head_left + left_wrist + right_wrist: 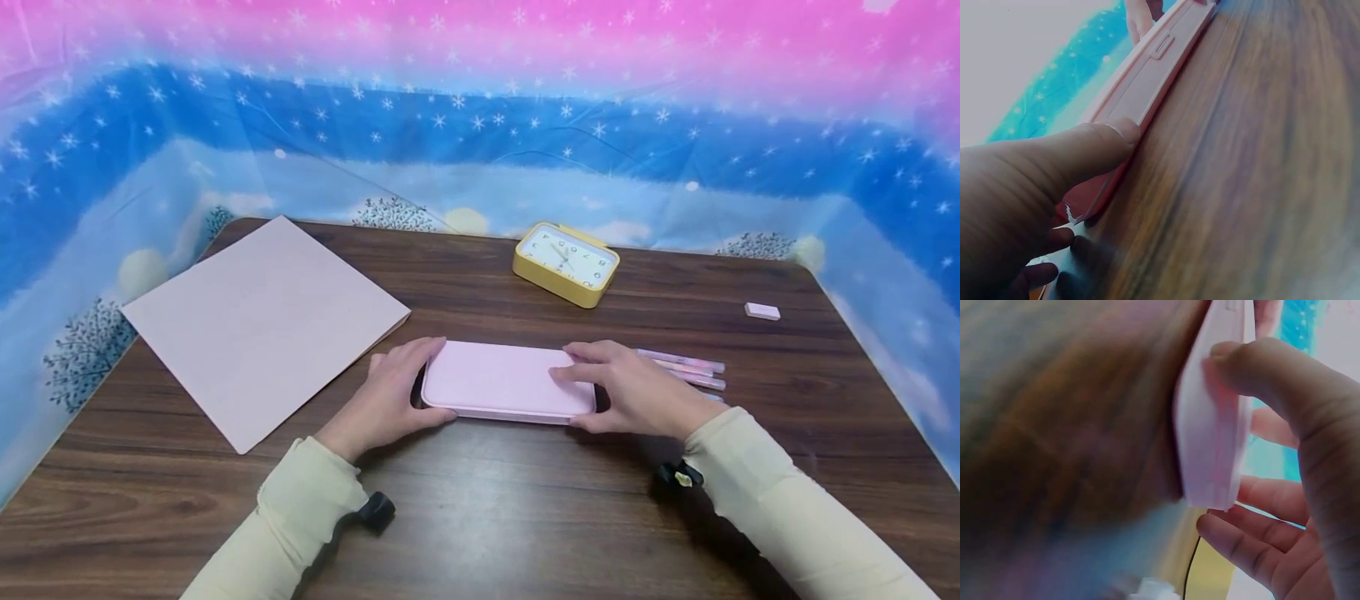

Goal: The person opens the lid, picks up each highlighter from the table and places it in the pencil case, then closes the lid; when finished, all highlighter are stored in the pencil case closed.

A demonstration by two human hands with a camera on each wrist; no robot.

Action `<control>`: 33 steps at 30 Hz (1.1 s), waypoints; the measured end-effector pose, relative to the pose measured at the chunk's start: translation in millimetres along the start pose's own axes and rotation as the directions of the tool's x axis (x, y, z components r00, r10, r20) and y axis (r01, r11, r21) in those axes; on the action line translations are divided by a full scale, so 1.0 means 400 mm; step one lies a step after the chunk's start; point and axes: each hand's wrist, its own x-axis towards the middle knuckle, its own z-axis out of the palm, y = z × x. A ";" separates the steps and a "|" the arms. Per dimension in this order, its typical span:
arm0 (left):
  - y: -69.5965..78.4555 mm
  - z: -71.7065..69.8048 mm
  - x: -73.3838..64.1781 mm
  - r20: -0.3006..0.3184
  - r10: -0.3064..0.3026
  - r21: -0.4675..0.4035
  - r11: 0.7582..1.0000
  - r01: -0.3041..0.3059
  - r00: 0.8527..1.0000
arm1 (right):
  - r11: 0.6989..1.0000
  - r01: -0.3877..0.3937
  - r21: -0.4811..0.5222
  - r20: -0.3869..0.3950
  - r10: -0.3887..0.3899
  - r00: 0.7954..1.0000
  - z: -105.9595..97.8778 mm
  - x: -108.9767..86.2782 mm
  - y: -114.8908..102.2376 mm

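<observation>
In the head view, the left hand [386, 396] and right hand [637, 387] gripped opposite ends of one pink case [510, 375] on the tabletop [480, 517], with one clock [566, 262], one square board [270, 333], one eraser [762, 312] and at least three pens [697, 362] around it. The left wrist view fully revealed one tab [1162, 47] on the case's front, the left thumb [1085, 150] against that side. The right wrist view showed the right thumb [1266, 369] there too, fingers [1241, 547] spread.

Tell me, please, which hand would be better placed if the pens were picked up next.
Probably the right hand: it holds the right end of the pink case, and the pens lie just beside it, partly hidden by it. The left hand grips the opposite end, nearer the pale square board.
</observation>
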 end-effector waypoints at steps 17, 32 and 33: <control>-0.004 0.000 0.005 -0.048 0.032 0.039 0.999 -0.030 0.998 | 0.998 0.033 0.058 0.079 -0.037 0.996 -0.047 0.045 0.013; -0.015 0.009 0.003 -0.038 0.011 0.006 1.000 -0.011 0.999 | 0.984 0.002 0.181 0.174 -0.034 0.984 -0.071 0.063 0.019; -0.015 0.012 0.001 -0.040 0.009 -0.002 1.000 -0.009 0.999 | 0.979 -0.003 0.204 0.186 -0.036 0.982 -0.072 0.063 0.022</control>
